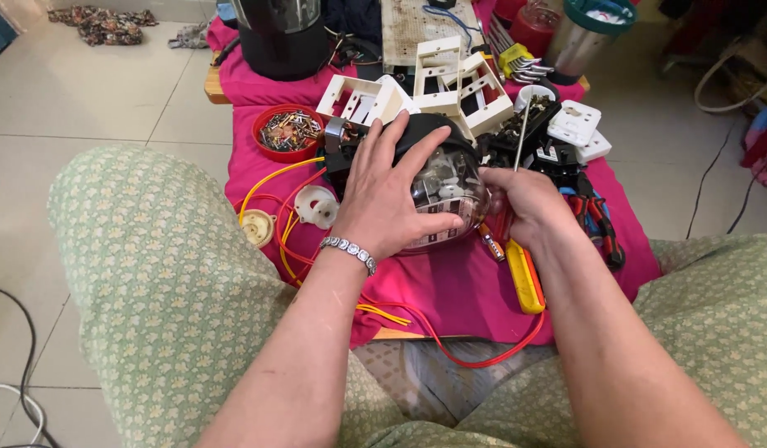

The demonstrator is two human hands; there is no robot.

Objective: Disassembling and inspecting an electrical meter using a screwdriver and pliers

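Left hand [392,195] hides meter [450,187] top; black appliance [280,33] cut off

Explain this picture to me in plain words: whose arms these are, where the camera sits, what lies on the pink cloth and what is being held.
There is one picture, taken by a camera worn on a person's head, looking down over their own knees. No machine is here, only two bare arms. The left hand, with a bracelet at the wrist, lies spread over a rounded device with a clear dome, steadying it. The right hand grips a screwdriver with a red handle whose thin shaft points up beside the dome. They work over a low table covered with a pink cloth. On it lie a red bowl of small metal parts, white plastic frames, red and yellow wires, a yellow-handled tool and red-handled pliers.
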